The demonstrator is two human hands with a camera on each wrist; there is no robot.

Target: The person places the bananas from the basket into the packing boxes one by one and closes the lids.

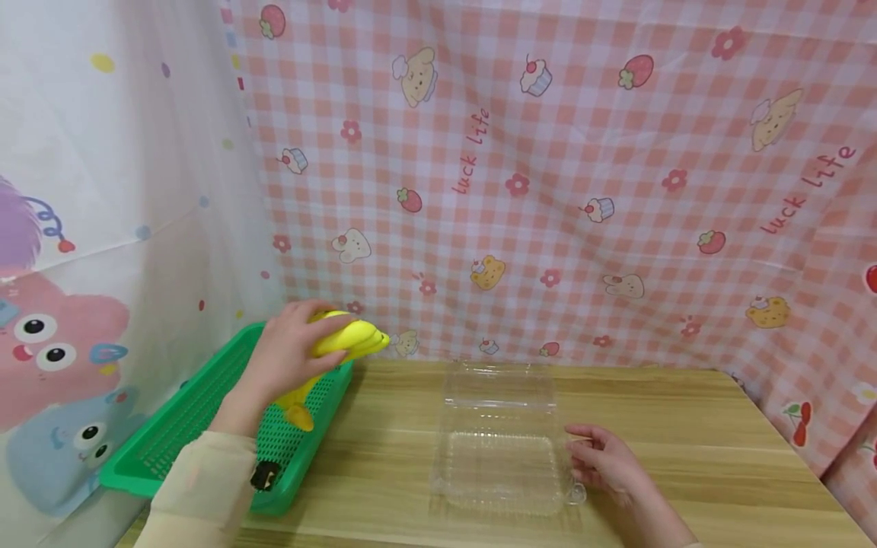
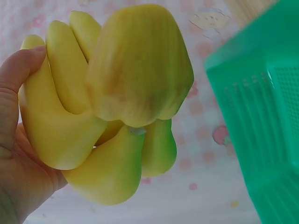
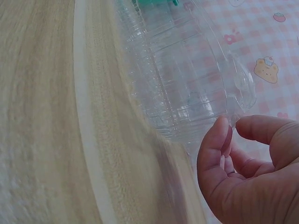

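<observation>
A bunch of yellow bananas (image 2: 60, 135), green toward its stem end, is in my left hand (image 1: 291, 350), which grips it above the green basket (image 1: 274, 498). The left wrist view shows the thumb lying along one banana, while the other fingers are mostly hidden behind the bunch. On the table, the clear plastic container (image 1: 503, 472) lies with its lid (image 1: 500, 388) folded back. My right hand (image 1: 606, 464) is at the container's right side. In the right wrist view its thumb and index finger pinch the thin clear rim (image 3: 229, 93).
Inside the basket, near its front end, lies a small black object (image 1: 266, 476). The wooden table (image 1: 685, 426) extends to the right of the container. A pink checked cloth (image 1: 479, 228) hangs behind, and a white printed cloth (image 1: 137, 152) hangs at left.
</observation>
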